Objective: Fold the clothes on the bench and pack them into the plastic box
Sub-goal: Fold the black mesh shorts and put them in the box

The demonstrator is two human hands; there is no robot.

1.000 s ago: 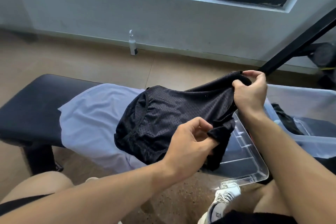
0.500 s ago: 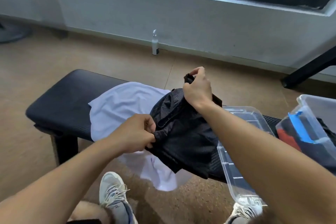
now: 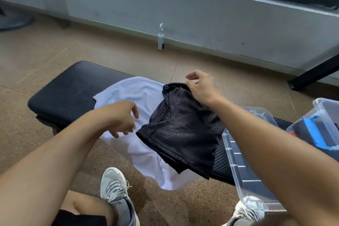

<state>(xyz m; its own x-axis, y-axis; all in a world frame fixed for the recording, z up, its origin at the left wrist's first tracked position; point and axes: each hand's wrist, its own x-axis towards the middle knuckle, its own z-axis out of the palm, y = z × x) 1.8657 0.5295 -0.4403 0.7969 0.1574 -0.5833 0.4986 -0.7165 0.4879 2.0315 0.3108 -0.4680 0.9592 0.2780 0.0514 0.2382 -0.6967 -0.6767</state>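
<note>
Head view, only one supplied: black mesh shorts spread on the padded black worktop, lapping over a white shirt that drapes off the near edge toward the floor. Left hand hovering above the shirt just beside the shorts' left edge, fingers loosely curled and spread, gripping nothing. Right hand at the far waistband corner of the shorts, heel apparently resting on the fabric, fingers lifted and relaxed, no pinch visible. Clear plastic lid, ribbed on its surface, lying on the worktop's right end and overhanging the near side; clear plastic box with a blue latch further right, dark and red items already inside.

Shorts: perforated mesh, thin, limp, likely very light and a little slick; no stiffness to hold a crease, so probably best taken by the thicker elastic waistband or by hem corners, both hands pinching opposite ends, then smoothed flat with open palms. Shirt: soft, smooth knit, wrinkled, prone to sliding off the ribbed vinyl-like padding, given the overhang.

Elsewhere: speckled brown floor, grey wall under a dark-framed window, white pump bottle standing at the skirting, grey laced sneakers below.
</note>
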